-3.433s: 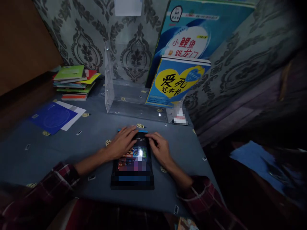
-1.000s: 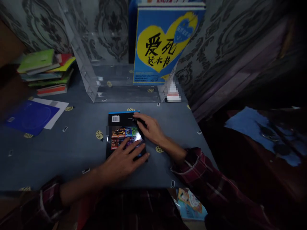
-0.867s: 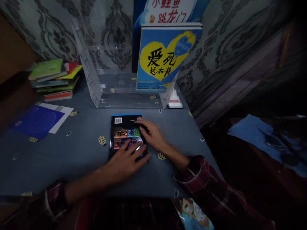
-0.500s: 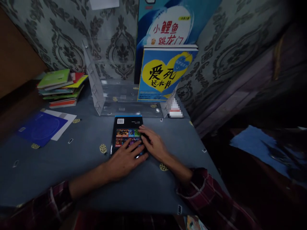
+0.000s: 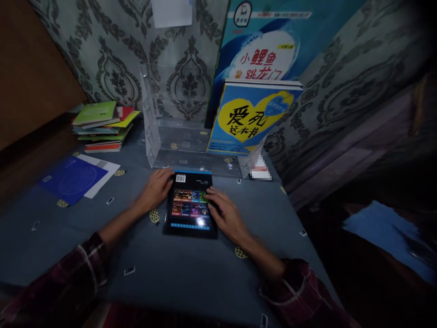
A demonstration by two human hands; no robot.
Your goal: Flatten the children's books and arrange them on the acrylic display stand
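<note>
A black book [image 5: 191,223] lies flat on the tabletop, back cover up. It has a barcode, a blue strip along its top and rows of small coloured pictures. My left hand [image 5: 157,189] rests at the book's upper left corner, fingertips touching the edge, fingers loosely extended. On the opposite side my right hand [image 5: 228,216] lies along the right edge, fingers stretched onto the cover and thumb beside it. Neither hand lifts the book. Just behind it stands a clear acrylic book rack [image 5: 201,159].
A blue and yellow book [image 5: 252,116] leans in the rack's right side, before a taller teal book [image 5: 266,27]. Stacked books [image 5: 102,123] and a blue booklet [image 5: 73,177] over white paper are at left. A blurred white object [image 5: 261,168] sits right of the rack.
My left hand has moved from the middle of the cover up to the book's upper left corner, uncovering the pictures. My right hand stays by the right edge. The view has shifted.
</note>
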